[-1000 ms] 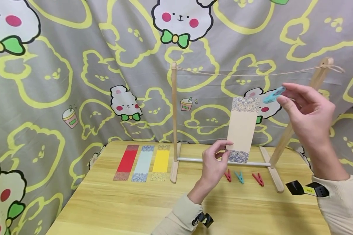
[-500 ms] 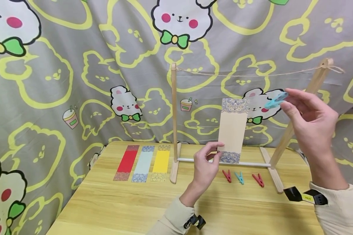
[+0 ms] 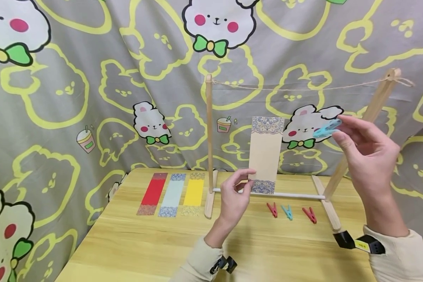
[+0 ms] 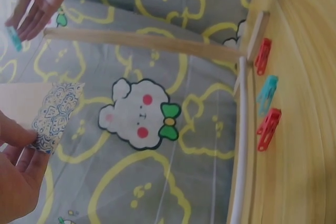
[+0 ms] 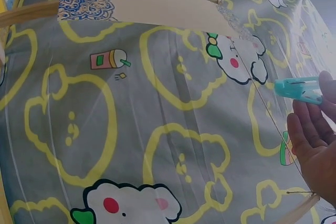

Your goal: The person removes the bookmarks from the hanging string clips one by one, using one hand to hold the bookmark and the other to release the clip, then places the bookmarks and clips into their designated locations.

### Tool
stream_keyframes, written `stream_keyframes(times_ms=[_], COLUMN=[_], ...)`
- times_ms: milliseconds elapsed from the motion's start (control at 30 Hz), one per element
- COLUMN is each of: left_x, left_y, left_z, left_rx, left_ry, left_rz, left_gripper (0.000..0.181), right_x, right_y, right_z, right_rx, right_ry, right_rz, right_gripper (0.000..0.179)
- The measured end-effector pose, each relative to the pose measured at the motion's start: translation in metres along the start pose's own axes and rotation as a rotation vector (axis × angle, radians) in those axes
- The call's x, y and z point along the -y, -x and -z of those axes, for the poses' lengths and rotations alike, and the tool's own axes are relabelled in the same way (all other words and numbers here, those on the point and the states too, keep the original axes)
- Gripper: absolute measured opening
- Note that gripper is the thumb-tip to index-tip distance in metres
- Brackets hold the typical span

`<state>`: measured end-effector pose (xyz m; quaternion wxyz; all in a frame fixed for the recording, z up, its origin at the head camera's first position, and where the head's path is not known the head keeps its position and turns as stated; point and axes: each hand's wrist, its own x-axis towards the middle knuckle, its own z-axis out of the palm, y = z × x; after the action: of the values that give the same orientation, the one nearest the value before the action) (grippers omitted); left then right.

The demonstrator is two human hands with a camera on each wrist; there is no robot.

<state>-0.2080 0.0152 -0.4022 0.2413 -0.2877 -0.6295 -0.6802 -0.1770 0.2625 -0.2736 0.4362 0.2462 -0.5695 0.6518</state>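
My left hand [image 3: 234, 197] pinches the lower left edge of a cream paper bookmark [image 3: 266, 152] with blue lace-patterned ends. The bookmark stands nearly upright in the air, below the string [image 3: 296, 89] of a wooden rack. My right hand [image 3: 370, 152] pinches a light blue clothespin [image 3: 327, 128] between thumb and fingers, to the right of the bookmark and apart from it. In the right wrist view the clothespin [image 5: 299, 89] points toward the string. The left wrist view shows the left thumb lying over the patterned end of the bookmark [image 4: 59, 114].
Red [image 3: 153, 194], pale blue [image 3: 172, 195] and yellow [image 3: 194, 194] bookmarks lie at the table's left. Two red clothespins [image 3: 309, 214] and a blue clothespin [image 3: 287, 212] lie before the rack's white bar [image 3: 292, 195]. Rack posts [image 3: 209, 133] stand either side; a patterned curtain hangs behind.
My left hand has carried the bookmark leftward, away from the right hand. The right hand has lowered slightly with the clothespin still pinched.
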Motion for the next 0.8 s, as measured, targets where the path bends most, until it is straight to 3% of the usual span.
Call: stream_keyframes(times_ms=[367,800], left_x=[-0.003,-0.002], left_y=[-0.003,0.0], left_z=[0.021,0.051], left_rx=[-0.013,-0.021], left_ry=[-0.004,-0.04], left_rz=[-0.001,0.003], left_gripper=[0.033,0.033], right_x=[0.002,0.0], right_y=[0.009,0.027], right_z=[-0.003,-0.003], right_rx=[-0.02,-0.042], right_ry=[-0.083,-0.102], right_rz=[-0.019,-0.021], right_gripper=[0.036,0.037])
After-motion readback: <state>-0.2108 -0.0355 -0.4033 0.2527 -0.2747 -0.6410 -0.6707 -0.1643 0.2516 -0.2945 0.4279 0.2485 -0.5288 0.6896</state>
